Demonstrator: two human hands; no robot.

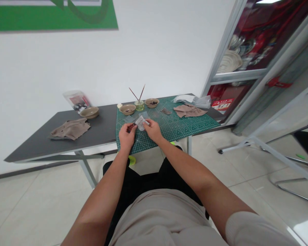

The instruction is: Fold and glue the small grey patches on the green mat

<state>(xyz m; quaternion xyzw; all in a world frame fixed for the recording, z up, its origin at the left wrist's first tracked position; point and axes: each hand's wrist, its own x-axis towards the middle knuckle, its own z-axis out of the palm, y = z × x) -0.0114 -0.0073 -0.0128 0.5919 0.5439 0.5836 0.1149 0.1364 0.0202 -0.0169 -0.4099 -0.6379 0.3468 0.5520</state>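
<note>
My left hand (126, 136) and my right hand (152, 131) are close together above the near edge of a green cutting mat (179, 128). A small translucent plastic packet (140, 123) is pinched in my right fingers, and its left side reaches toward my left hand. My left fingers grip a small dark red piece (131, 128), partly hidden by them. A thin clear sheet (129, 119) lies on the mat just beyond my hands. Both hands are off the mat, as far as I can tell.
Two shallow tan bowls (127, 109), a small glass jar (139, 105) holding two thin brushes, and taupe cloths (189, 110) stand on the mat. A further bowl (89, 112) and cloth (70, 129) lie on the grey table (102, 124). A glass cabinet (236, 51) stands right.
</note>
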